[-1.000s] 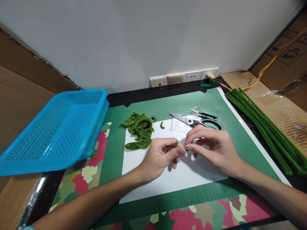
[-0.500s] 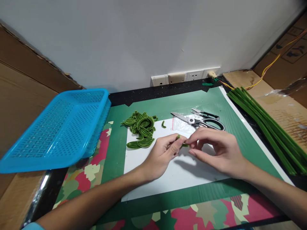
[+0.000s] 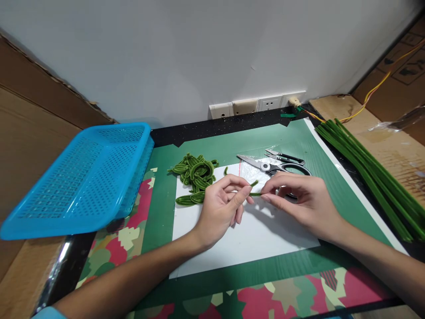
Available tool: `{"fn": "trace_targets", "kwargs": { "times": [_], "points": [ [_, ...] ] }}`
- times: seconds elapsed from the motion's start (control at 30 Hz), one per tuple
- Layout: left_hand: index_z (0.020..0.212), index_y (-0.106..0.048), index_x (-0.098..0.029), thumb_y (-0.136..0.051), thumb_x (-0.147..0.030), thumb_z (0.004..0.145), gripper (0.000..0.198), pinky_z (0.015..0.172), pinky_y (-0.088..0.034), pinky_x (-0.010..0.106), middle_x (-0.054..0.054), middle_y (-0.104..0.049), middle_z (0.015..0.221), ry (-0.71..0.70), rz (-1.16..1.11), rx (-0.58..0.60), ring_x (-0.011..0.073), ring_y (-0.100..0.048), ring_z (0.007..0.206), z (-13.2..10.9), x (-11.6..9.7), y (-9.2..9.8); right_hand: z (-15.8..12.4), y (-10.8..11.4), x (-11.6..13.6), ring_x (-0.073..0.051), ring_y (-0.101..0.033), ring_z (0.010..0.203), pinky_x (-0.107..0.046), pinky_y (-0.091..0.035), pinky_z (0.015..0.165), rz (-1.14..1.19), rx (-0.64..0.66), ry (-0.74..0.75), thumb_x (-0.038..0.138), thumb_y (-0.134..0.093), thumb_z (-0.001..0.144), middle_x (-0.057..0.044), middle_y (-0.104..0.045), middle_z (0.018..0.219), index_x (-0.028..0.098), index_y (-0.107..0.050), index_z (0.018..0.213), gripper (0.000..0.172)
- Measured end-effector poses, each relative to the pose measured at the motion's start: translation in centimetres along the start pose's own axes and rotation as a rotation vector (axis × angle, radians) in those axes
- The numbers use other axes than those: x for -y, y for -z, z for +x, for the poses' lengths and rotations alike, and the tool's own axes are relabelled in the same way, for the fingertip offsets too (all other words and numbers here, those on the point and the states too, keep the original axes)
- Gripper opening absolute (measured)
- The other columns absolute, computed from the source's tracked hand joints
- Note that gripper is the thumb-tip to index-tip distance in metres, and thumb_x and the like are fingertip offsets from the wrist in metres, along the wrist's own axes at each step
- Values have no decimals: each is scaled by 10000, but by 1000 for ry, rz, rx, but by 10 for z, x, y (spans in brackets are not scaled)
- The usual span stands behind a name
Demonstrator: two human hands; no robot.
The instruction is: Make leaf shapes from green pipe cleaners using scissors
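A short green pipe-cleaner piece (image 3: 254,189) is pinched between both hands over a white sheet (image 3: 252,239). My left hand (image 3: 221,208) grips its left end with thumb and fingers closed. My right hand (image 3: 297,201) pinches its right end with thumb and forefinger. A pile of folded green pipe-cleaner pieces (image 3: 194,175) lies just left of my left hand, on the sheet's far left corner. One small curved green piece (image 3: 226,171) lies alone beside the pile.
Scissors (image 3: 279,167) and small snips (image 3: 283,156) lie on a clear bag behind my right hand. Long green pipe-cleaner stems (image 3: 368,177) are bundled at the right. A blue perforated basket (image 3: 79,177) sits tilted at the left. Wall sockets (image 3: 255,105) line the back.
Both hands have risen slightly away from me, and the green piece between them is now pulled out straighter, with my right hand's fingertips shifted to its right end.
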State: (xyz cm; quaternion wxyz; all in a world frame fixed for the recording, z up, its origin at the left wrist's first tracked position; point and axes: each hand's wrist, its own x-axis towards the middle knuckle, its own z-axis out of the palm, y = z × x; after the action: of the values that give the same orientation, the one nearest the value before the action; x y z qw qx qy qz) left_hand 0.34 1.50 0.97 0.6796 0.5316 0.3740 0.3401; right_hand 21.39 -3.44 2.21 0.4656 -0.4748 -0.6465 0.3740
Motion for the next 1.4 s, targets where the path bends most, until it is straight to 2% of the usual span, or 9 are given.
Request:
{"fn": "trace_targets", "kwargs": {
  "times": [0.2,0.33,0.47,0.93,1.13,1.27,1.4],
  "points": [
    [951,-678,-133,-791,-317,978,217,382,-389,149,22,-739,734,-21,18,46,65,-605,431,-1,0,-1,0,0,-2,-138,-648,706,-251,-504,599,99,-11,-131,258,-778,961,-27,-754,847,209,-800,893,86],
    [937,-672,-138,-781,-297,989,199,405,-394,145,11,-732,739,-33,8,88,41,-568,430,-2,1,-1,3,1,-5,-105,-603,570,-225,-501,529,266,29,-250,296,-852,897,-12,-737,781,192,-797,881,118],
    [962,-678,-145,-763,-290,1005,173,423,-400,149,3,-721,745,-50,15,92,35,-545,445,-3,2,0,5,1,-9,-97,-610,523,-201,-509,501,373,45,-333,313,-917,832,4,-730,707,187,-807,885,175],
    [934,-747,-154,-796,-253,975,118,523,-475,147,12,-721,767,-141,139,73,71,-628,607,-5,2,2,4,0,-6,-103,-638,524,-186,-508,497,347,19,-292,275,-934,810,-11,-747,656,180,-830,819,141],
    [932,-761,-147,-814,-273,962,140,441,-447,145,19,-735,756,-99,60,66,51,-586,501,-5,5,1,2,-1,0,-101,-647,520,-174,-514,492,310,-16,-278,256,-923,815,-20,-752,648,169,-828,792,130],
    [1008,-771,-144,-806,-319,965,183,379,-409,144,-19,-647,585,-16,28,75,73,-567,426,-5,5,-1,2,-2,0,-93,-631,514,-168,-510,493,328,-35,-295,264,-937,805,-15,-745,637,171,-841,822,135],
    [1080,-766,-155,-879,-304,888,268,369,-418,129,-39,-635,596,16,-3,30,81,-602,429,-5,2,-3,3,-2,-2,-100,-636,494,-181,-515,479,371,-39,-307,282,-941,802,-13,-737,627,178,-838,802,147]
  ]
}}
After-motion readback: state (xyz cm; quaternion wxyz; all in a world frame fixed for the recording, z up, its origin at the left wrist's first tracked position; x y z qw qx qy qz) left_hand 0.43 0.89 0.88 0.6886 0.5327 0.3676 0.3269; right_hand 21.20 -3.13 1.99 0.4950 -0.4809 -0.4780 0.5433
